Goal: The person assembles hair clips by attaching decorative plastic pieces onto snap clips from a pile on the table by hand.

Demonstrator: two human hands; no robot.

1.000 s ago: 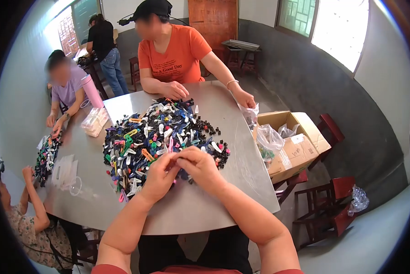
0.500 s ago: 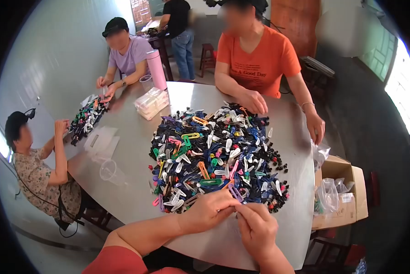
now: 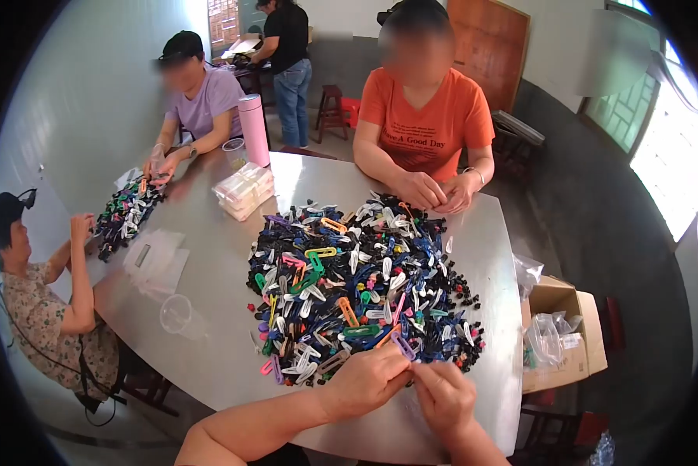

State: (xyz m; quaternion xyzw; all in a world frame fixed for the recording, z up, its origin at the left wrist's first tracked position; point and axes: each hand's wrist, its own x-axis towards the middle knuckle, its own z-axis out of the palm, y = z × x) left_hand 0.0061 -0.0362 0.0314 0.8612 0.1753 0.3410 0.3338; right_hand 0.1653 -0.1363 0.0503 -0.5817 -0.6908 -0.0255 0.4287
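Meeting at fingertips, left hand [image 3: 364, 380] and right hand [image 3: 446, 396], fingers curled; how far grip is closed, and on what, cannot tell. Purple clip [image 3: 399, 343] at 12 o'clock from hands, just beside fingertips. Hair clip pile [image 3: 349, 287] at 11 o'clock on surface [image 3: 217, 365]. Open carton [image 3: 590, 334] at 2 o'clock; clear cup [image 3: 175, 313] at 10. Pink bottle [image 3: 254, 132] at 11, person in orange [image 3: 426, 128] at 12, brown door [image 3: 485, 54] behind.

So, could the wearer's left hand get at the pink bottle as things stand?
Probably not without leaning: the pink bottle stands across the table, beyond the clip pile from the left hand.
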